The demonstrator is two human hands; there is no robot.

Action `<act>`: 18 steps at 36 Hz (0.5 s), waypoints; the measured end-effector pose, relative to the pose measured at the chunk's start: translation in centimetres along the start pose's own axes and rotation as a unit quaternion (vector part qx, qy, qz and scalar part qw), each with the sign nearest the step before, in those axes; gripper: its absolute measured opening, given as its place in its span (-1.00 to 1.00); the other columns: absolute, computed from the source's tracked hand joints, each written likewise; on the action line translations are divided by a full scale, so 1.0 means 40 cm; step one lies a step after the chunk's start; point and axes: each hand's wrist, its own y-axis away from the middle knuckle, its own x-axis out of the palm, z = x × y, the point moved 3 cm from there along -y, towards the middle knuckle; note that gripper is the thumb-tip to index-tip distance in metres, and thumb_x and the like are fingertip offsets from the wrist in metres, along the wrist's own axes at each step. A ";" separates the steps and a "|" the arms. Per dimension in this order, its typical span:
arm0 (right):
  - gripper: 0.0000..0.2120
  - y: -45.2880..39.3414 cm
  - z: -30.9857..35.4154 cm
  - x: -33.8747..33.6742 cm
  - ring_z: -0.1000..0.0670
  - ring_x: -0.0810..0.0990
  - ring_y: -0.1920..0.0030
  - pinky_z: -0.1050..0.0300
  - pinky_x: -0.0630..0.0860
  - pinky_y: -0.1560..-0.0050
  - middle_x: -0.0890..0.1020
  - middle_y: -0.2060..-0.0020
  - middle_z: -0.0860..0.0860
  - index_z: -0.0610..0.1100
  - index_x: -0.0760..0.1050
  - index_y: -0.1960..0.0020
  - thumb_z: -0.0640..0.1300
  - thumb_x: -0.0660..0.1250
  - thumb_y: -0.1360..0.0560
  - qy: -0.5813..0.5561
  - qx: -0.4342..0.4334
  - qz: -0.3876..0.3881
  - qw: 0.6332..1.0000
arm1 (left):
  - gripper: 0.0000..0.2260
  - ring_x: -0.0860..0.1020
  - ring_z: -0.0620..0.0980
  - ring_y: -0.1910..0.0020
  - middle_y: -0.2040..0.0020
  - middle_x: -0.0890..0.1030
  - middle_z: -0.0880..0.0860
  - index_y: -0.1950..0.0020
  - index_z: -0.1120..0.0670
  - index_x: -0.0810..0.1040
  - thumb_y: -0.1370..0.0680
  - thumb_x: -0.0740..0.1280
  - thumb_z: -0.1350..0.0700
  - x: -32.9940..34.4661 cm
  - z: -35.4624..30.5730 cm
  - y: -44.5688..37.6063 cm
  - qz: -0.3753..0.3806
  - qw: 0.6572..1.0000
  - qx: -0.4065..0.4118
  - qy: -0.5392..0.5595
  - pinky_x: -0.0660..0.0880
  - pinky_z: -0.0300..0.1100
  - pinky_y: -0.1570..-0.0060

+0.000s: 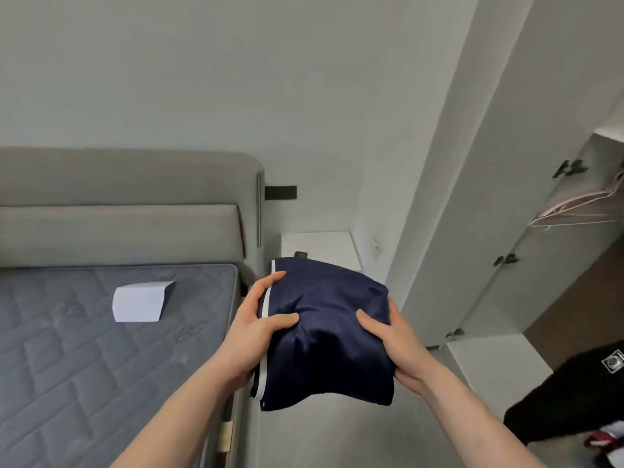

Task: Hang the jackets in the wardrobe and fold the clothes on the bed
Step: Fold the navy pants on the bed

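Note:
A folded navy garment point(324, 332) with a white stripe along its left edge is held in the air between the bed and the wardrobe. My left hand point(256, 329) grips its left side, thumb on top. My right hand point(395, 339) grips its right side, fingers curled over the fabric. The bed's grey-blue mattress point(84, 349) lies to the left. The wardrobe point(553, 251) stands open at the right, with pale hangers point(584, 207) on its rail.
A white label point(140, 302) lies on the mattress. A grey padded headboard point(128, 204) backs the bed, with a white bedside table point(317, 244) beside it. A black garment with a white patch point(570, 396) sits at the lower right over other clothes.

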 end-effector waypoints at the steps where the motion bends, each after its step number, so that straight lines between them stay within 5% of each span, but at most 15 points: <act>1: -0.41 -0.008 0.023 -0.030 0.03 0.67 -0.21 0.22 0.63 -0.03 0.66 -0.23 0.12 0.14 0.43 -0.40 0.03 0.56 -0.44 -0.007 -0.001 -0.003 1.000 | -0.40 0.63 -0.13 -0.19 -0.25 0.61 -0.22 -0.29 -0.35 0.53 -0.41 0.50 0.23 0.033 -0.017 -0.025 0.011 1.000 0.003 0.001 0.56 -0.11 -0.18; 7: -0.41 -0.031 0.137 -0.212 0.01 0.66 -0.24 0.15 0.62 -0.12 0.66 -0.25 0.11 0.12 0.43 -0.41 0.10 0.52 -0.42 -0.040 -0.027 -0.040 0.998 | -0.39 0.63 -0.07 -0.22 -0.31 0.59 -0.17 -0.30 -0.34 0.54 -0.33 0.50 0.13 0.241 -0.122 -0.158 0.091 0.995 0.026 -0.012 0.55 -0.03 -0.25; 11: -0.52 -0.035 0.212 -0.331 0.01 0.68 -0.20 0.20 0.64 -0.01 0.67 -0.23 0.10 0.11 0.46 -0.39 0.02 0.49 -0.50 -0.066 -0.070 -0.113 0.989 | -0.39 0.63 -0.11 -0.21 -0.30 0.58 -0.19 -0.30 -0.34 0.53 -0.33 0.49 0.13 0.383 -0.181 -0.261 0.150 0.987 0.052 -0.030 0.57 -0.14 -0.16; 16: -0.62 -0.053 0.315 -0.472 0.00 0.69 -0.16 0.09 0.64 -0.13 0.70 -0.18 0.07 0.04 0.50 -0.34 -0.10 0.46 -0.55 -0.073 -0.135 -0.214 0.965 | -0.42 0.63 -0.20 -0.17 -0.21 0.61 -0.29 -0.27 -0.36 0.54 -0.33 0.47 0.12 0.554 -0.257 -0.407 0.225 0.968 0.090 -0.063 0.58 -0.34 0.01; 18: -0.65 -0.064 0.364 -0.522 0.00 0.72 -0.11 0.15 0.66 0.00 0.72 -0.12 0.07 0.01 0.50 -0.31 -0.15 0.45 -0.56 -0.081 -0.155 -0.243 0.954 | -0.43 0.64 -0.17 -0.16 -0.19 0.63 -0.27 -0.27 -0.35 0.54 -0.35 0.46 0.14 0.621 -0.289 -0.469 0.256 0.959 0.098 -0.072 0.59 -0.32 0.01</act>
